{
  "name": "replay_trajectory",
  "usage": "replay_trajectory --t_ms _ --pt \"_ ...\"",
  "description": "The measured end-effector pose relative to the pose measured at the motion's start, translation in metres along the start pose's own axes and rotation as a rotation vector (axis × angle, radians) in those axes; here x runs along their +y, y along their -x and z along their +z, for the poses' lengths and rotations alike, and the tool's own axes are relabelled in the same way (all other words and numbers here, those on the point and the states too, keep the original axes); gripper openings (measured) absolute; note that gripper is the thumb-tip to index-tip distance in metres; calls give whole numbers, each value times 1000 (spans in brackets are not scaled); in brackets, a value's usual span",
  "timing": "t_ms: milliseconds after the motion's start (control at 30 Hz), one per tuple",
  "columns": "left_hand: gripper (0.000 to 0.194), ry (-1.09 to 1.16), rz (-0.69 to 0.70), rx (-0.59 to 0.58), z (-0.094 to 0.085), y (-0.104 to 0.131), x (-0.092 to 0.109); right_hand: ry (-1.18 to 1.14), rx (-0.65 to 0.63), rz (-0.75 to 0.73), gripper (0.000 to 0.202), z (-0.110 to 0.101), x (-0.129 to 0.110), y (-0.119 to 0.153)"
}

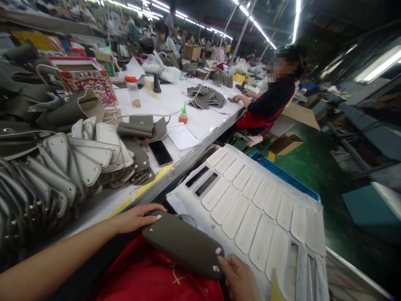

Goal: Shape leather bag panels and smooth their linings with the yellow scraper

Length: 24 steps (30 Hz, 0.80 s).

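- left hand [135,218] lying open, fingers pressing one end of olive leather panel [183,243], steadying it over red apron [150,276]
- right hand [239,278] pinching opposite end, keeping panel flat beside white stiffener sheet [257,205]

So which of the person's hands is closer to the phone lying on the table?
The left hand. It rests on the dark leather piece just below the phone; the right hand holds the piece's far end, farther away.
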State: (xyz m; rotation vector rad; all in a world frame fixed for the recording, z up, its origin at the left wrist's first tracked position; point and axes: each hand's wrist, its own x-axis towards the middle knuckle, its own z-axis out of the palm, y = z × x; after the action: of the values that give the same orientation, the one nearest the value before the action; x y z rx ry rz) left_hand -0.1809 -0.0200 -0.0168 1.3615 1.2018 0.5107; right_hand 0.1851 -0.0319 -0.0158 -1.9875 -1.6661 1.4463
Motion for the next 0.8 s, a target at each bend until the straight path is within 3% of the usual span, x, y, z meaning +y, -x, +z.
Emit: replay_trajectory --t_ms 300,467,633,800 --pt "41 66 4 -59 -5 -5 2 -48 -20 29 43 3 5 -2" --pt "41 78 5 -101 -10 -6 2 -54 -10 54 42 5 -5 1" --pt "35 -183 84 -129 -22 -8 12 -65 -1 78 41 3 -14 3" --pt "38 -454 227 -144 -30 -14 25 62 28 48 44 1 2 4"
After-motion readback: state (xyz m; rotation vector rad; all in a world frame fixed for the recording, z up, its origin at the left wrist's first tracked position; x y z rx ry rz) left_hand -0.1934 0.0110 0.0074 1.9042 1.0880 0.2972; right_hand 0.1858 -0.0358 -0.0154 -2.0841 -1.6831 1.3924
